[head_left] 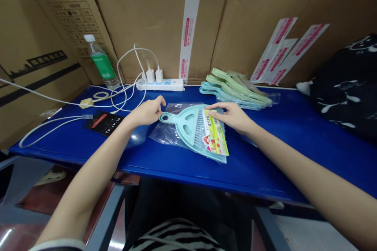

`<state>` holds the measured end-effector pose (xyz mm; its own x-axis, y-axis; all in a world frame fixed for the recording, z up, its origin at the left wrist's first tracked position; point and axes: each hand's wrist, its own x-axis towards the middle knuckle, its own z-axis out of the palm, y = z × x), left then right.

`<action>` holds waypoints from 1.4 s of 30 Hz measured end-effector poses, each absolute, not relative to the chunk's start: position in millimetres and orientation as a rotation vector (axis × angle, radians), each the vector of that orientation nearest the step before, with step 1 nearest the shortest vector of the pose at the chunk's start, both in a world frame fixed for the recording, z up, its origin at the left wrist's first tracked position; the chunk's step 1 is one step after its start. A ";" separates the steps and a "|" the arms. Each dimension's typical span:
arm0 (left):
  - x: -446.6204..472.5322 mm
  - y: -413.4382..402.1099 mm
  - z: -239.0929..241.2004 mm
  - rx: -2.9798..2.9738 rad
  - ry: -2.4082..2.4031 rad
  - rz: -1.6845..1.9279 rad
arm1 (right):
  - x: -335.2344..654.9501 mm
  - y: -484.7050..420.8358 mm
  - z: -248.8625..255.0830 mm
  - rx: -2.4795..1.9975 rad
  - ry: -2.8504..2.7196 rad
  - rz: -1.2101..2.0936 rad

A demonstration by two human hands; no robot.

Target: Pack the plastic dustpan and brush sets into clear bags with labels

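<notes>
A light blue dustpan and brush set [188, 127] lies on the blue table, its handle toward the left. A yellow-green label card [216, 133] covers part of the brush bristles. Beneath the handle spreads a clear plastic bag [169, 135]. My left hand [149, 110] is at the handle's ring end, fingertips bent and touching or very close to it; whether they grip is hard to see. With thumb and fingers pinched over the upper right edge, my right hand [231, 117] holds the set by the card and pan.
Several wrapped green and blue dustpan sets [238, 90] are piled at the back right. A power strip [167, 84] with chargers, white cables, a water bottle [101, 62] and a phone [106, 123] occupy the left. Cardboard [165, 19] walls the back; a black patterned bag [347, 86] stands right.
</notes>
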<state>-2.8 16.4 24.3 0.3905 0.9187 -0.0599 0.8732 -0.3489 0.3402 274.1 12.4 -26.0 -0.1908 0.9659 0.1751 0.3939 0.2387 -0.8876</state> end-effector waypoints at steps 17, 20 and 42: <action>-3.2 17.3 24.9 2.348 1.707 0.188 | 276.0 11.2 -22.1 -1.269 -1.597 1.192; -3.9 17.5 25.3 2.357 1.755 0.180 | 276.9 10.8 -20.5 -1.264 -1.575 1.242; -2.1 15.2 28.2 2.381 1.806 0.058 | 272.5 7.8 -15.3 -1.277 -1.508 1.248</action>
